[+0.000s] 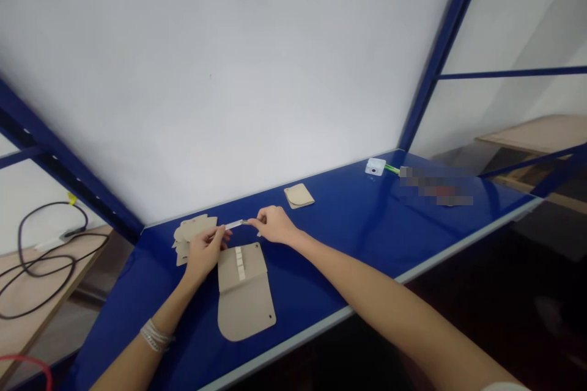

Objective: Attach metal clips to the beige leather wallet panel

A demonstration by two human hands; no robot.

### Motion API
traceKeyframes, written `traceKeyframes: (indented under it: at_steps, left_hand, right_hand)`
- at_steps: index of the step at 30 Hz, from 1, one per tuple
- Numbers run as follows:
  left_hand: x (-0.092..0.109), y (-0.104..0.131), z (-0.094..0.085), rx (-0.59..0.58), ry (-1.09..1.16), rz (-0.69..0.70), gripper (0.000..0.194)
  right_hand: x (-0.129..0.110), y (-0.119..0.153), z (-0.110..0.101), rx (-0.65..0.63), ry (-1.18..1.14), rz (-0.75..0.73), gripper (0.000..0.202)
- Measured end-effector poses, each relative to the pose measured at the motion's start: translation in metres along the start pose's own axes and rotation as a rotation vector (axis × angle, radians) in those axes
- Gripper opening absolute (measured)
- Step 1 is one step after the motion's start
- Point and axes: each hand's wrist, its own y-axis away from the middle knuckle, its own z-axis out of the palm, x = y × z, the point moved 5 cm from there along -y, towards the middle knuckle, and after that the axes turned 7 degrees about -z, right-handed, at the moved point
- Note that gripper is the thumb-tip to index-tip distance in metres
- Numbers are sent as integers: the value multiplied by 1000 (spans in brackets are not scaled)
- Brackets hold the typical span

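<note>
Between both hands, above the blue table, stretches a thin silvery-white strip [233, 225]. My left hand [205, 252] pinches its left end between thumb and fingers. A small metallic piece shows at the other end, where the closed fingers of my right hand [274, 224] grip it; its exact kind is too small to make out. Below the hands lies an opened beige flat case [245, 299] with a fold across it and a row of pale loops [239, 263] on its upper half. Several beige pieces [195, 228] are piled beyond my left hand.
A folded beige case [299, 195] lies near the wall on the blue table [339, 238]. Farther right are a white card-like item [375, 167], a green item [392, 169] and a blurred-out patch. Blue frame posts flank the table; a black cable [46, 272] lies at left.
</note>
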Motion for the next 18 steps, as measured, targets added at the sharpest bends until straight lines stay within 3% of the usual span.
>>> traceKeyframes:
  at_steps: [9, 18]
  left_hand:
    - [4, 2, 3, -33, -124, 68, 35]
    - [16, 10, 10, -122, -329, 169, 40]
  right_hand:
    - [0, -2, -2, -39, 74, -69, 42]
    - [9, -5, -5, -90, 201, -20, 23]
